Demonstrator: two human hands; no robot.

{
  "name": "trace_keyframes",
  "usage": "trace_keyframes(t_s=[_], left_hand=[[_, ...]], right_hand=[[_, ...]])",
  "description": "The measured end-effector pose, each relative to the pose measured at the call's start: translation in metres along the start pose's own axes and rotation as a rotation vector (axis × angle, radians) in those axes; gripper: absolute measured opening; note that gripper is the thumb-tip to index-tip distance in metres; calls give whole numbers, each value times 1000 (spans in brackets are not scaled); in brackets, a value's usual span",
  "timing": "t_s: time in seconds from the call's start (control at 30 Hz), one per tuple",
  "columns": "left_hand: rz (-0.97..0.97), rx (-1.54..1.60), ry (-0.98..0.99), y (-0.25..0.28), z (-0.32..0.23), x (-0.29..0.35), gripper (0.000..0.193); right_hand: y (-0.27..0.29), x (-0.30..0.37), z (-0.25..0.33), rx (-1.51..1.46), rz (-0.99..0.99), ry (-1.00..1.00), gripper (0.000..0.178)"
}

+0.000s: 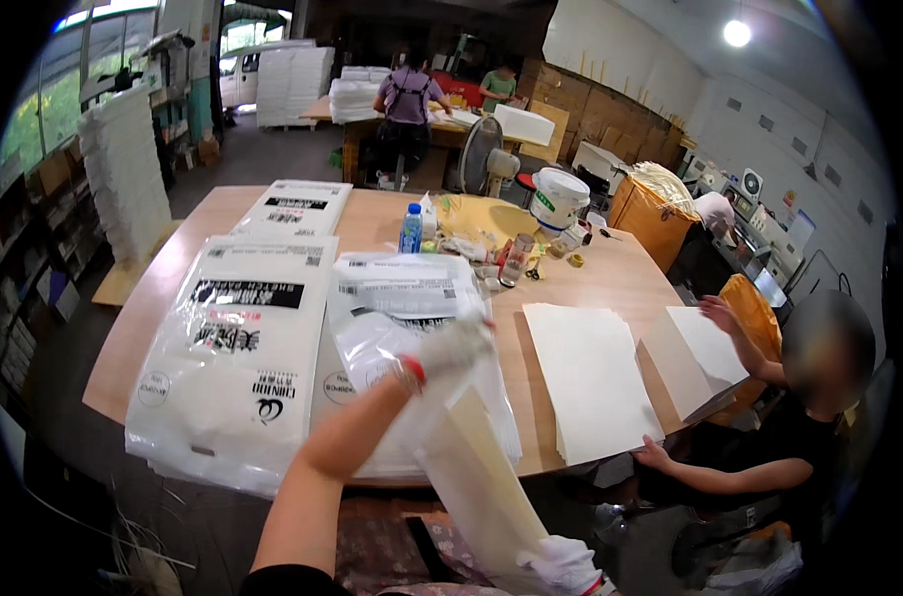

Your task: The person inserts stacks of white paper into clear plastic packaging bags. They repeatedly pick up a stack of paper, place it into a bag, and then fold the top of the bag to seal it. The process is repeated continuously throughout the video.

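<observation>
My left hand (451, 348), in a white glove with a red cuff, is smeared by motion above the middle pile of printed clear plastic bags (397, 283). Its fingers cannot be made out. Below it slants a long, pale cream packet (486, 472), seemingly sheets inside clear plastic, tilted off the table's near edge. My right hand (567, 566), gloved in white too, is closed round the packet's lower end. Another pile of printed plastic bags (223, 338) lies on the left. To the right is a stack of white sheets (590, 382).
A co-worker (819, 397) at the right touches the white sheets and a second stack (694, 363). Towards the back of the table (630, 268) stand a blue-capped bottle (411, 228), a glass (516, 260) and a white bucket (558, 199). A fan (481, 154) stands beyond.
</observation>
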State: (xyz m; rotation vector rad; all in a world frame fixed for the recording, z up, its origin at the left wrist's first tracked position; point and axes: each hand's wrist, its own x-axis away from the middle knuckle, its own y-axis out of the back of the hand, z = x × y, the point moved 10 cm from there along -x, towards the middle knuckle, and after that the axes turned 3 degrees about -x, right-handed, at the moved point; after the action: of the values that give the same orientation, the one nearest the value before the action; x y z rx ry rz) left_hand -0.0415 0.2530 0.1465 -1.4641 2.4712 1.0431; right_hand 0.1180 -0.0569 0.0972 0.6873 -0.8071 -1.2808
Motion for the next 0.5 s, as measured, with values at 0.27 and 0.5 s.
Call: trace_keyframes(t_s=[0.27,0.5], left_hand=[[341,112,200,-166,-96,87,44],[118,-630,-164,-177,-21,221,44]], right_hand=[[-22,-138,-128,-558,-216,135,24],[-16,-150,-135,-2,-805,76,38]])
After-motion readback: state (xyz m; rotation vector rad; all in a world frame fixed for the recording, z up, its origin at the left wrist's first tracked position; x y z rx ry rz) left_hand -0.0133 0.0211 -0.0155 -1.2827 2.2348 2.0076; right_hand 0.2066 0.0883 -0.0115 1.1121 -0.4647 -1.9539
